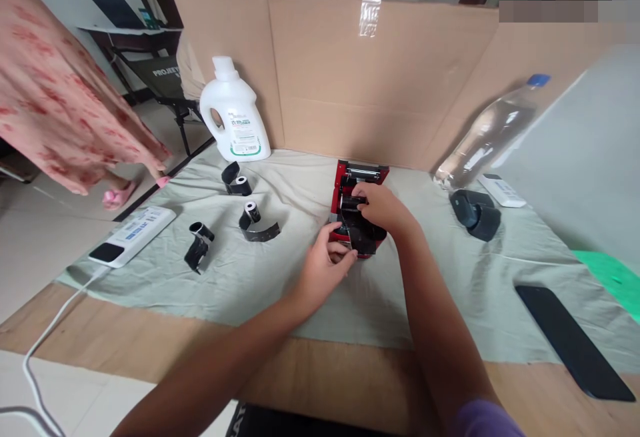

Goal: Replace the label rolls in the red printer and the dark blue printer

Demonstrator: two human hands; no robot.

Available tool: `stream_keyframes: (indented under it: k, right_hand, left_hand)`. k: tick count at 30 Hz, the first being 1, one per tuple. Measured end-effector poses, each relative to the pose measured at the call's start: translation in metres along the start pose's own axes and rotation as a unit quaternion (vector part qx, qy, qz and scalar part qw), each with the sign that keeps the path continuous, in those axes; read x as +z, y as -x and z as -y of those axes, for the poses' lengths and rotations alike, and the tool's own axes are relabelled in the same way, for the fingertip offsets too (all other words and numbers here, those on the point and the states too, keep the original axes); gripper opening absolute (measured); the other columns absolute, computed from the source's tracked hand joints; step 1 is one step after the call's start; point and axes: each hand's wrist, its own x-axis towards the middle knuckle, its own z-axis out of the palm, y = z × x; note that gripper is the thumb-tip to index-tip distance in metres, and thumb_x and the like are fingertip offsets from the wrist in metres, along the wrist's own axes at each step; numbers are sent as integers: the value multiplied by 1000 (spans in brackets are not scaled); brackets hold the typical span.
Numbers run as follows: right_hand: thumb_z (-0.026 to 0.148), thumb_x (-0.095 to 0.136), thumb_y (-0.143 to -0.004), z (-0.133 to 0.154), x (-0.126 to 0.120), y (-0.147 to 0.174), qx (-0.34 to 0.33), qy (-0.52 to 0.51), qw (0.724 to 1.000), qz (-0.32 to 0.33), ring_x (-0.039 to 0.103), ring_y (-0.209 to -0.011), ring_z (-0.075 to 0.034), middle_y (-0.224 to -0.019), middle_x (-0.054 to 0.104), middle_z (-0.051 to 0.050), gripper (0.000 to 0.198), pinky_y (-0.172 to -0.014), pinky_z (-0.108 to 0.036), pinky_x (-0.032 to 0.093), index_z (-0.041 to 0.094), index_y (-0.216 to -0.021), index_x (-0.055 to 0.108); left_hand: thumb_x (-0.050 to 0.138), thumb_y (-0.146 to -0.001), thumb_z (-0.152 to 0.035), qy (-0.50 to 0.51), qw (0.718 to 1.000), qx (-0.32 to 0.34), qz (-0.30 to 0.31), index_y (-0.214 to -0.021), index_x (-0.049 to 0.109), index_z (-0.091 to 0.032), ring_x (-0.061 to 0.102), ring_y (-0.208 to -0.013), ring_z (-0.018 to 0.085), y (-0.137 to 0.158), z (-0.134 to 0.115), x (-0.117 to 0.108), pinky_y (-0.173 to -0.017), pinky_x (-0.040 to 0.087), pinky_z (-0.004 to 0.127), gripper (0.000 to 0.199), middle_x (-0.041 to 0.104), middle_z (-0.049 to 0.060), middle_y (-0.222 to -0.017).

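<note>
A small red and black printer point(337, 190) stands on the cloth with its lid raised. Inside it lies a black paper roll point(350, 203), its loose strip point(363, 237) hanging over the front. My right hand point(384, 209) reaches in from the right, fingers closed on the roll. At the front left corner, my left hand point(323, 263) is curled around the printer, with the thumb by the strip's lower edge. Its fingertips are partly hidden. To the left, three more black rolls, a far one point(242, 186), a middle one point(253, 211) and a near one point(201, 231), lie partly unwound.
A cardboard screen point(325, 90) rises behind, with a white detergent bottle point(235, 117) before it. A power strip point(133, 235) lies left. At right are a clear plastic bottle point(493, 130), a black object point(475, 215), a white device point(501, 190) and a phone point(575, 340). A person point(60, 83) stands left.
</note>
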Motion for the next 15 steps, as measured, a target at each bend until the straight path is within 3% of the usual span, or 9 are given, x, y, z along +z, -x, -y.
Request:
stream_keyframes:
  k: [5,10,15]
  right_hand:
    - [4,52,-76,6,1,0,53,96,994,-11,56,-110,-35,-109,72,-10,35,-97,-51,34,20,-104,66]
    - [8,54,-78,5,4,-4,67,105,992,-4,54,-114,-34,-110,72,-9,34,-99,-51,32,21,-106,68]
    - [10,53,-80,0,1,-3,62,74,995,6,57,-110,-29,-114,71,-5,32,-99,-49,32,22,-106,68]
  left_hand:
    - [68,-84,-31,-6,1000,12,2,-140,48,-23,58,-57,11,-1,6,3,-52,52,21,61,68,-2,-76]
    - [60,-91,-23,-151,982,114,-6,-125,69,-25,64,-60,10,-8,8,-5,-62,54,21,36,72,-2,-72]
    - [53,-94,-14,-232,948,217,-31,-122,72,-23,69,-69,12,-16,14,-13,-70,54,22,35,76,0,-78]
